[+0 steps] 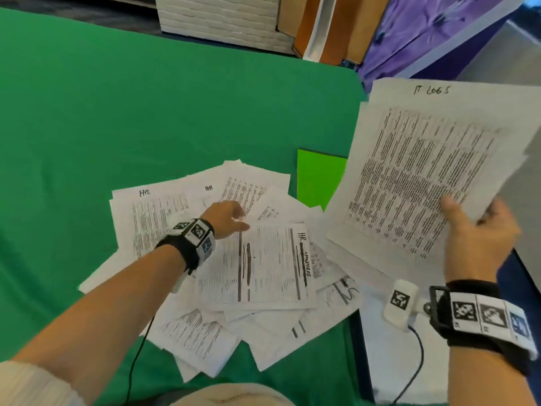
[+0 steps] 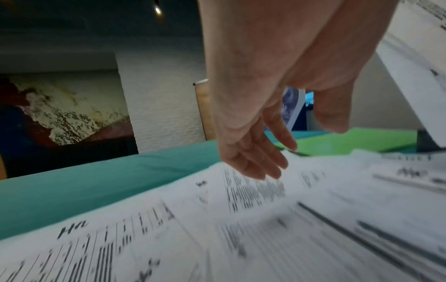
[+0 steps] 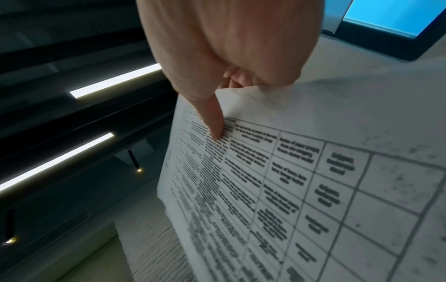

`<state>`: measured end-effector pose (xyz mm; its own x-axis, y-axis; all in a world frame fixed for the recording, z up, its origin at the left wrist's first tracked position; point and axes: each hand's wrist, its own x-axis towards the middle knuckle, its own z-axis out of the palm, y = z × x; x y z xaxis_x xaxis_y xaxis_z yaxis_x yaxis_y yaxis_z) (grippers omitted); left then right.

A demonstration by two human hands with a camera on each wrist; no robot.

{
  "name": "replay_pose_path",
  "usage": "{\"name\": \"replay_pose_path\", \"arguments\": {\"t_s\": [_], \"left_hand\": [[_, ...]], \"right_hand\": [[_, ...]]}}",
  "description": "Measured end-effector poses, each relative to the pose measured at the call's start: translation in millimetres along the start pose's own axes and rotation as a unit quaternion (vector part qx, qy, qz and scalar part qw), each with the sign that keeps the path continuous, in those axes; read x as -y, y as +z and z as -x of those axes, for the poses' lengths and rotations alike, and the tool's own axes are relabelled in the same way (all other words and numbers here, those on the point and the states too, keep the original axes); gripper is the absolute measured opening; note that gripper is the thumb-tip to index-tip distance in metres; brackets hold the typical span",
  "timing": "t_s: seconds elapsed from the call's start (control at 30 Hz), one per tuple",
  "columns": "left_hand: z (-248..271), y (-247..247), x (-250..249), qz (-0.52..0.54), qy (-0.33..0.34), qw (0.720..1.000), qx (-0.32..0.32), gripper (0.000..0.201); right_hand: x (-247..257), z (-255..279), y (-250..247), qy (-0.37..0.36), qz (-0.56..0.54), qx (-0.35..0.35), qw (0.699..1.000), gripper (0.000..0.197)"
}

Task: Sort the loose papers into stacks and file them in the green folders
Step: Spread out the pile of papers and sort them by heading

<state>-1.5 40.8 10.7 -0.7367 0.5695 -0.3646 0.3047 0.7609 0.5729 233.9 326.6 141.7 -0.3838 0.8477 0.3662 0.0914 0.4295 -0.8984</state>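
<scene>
**Inspector:** Green cloth covers the counter. On it, left of centre, the loose papers lie in an overlapping heap, several headed "HR". The left hand hovers over the heap, fingers straight and released, holding nothing.

**Clerk:** And to the right?

**Inspector:** One green folder lies flat beyond the heap, partly hidden. Further right, the right hand grasps the sheets headed "IT LOGS" by a lower corner, thumb on the print, held up off the counter.

**Clerk:** Risks?

**Inspector:** In my judgement, three. The raised sheets hang from one corner and could sag or slip from the grasp. The heap overlaps heavily, so drawing one page may drag its neighbours off the near edge. Mixed headings invite misfiling if a label stays covered.
</scene>
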Motion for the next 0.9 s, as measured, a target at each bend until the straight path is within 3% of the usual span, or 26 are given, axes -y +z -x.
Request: {"name": "replay_pose_path", "arguments": {"t_s": [0.1, 0.2, 0.37, 0.47, 0.57, 0.67, 0.77, 0.83, 0.9], "left_hand": [[-13, 27, 11, -0.024, -0.051, 0.998, 0.009, 0.07], [-24, 43, 13, -0.129, -0.054, 0.99, 0.021, 0.097], [-34, 49, 16, -0.248, -0.027, 0.968, 0.031, 0.107], [-37, 46, 22, -0.249, -0.046, 0.966, 0.05, 0.099], [-38, 41, 29, -0.183, -0.046, 0.98, 0.065, 0.076], [-32, 36, 40, -0.053, -0.075, 0.995, 0.039, 0.06], [-23, 27, 54, 0.056, -0.118, 0.991, -0.031, 0.05], [-16, 22, 61, 0.064, -0.145, 0.987, -0.019, 0.047], [-9, 21, 67, 0.057, -0.163, 0.984, 0.04, 0.044]], "right_hand": [[-8, -3, -6, 0.01, 0.007, 0.013, 1.0, 0.032], [-12, -4, -6, 0.035, -0.007, 0.035, 0.999, 0.026], [-1, -2, -2, 0.093, -0.078, 0.116, 0.986, 0.031], [9, -5, 2, 0.14, -0.176, 0.138, 0.965, 0.04], [-3, -7, 12, 0.192, -0.237, 0.103, 0.947, 0.042], [-34, 6, 33, 0.269, -0.215, 0.06, 0.937, 0.036], [-64, 37, 60, 0.328, -0.177, 0.107, 0.922, 0.034], [-83, 62, 72, 0.369, -0.146, 0.125, 0.909, 0.032], [-104, 85, 82, 0.417, -0.111, 0.172, 0.886, 0.03]]}}
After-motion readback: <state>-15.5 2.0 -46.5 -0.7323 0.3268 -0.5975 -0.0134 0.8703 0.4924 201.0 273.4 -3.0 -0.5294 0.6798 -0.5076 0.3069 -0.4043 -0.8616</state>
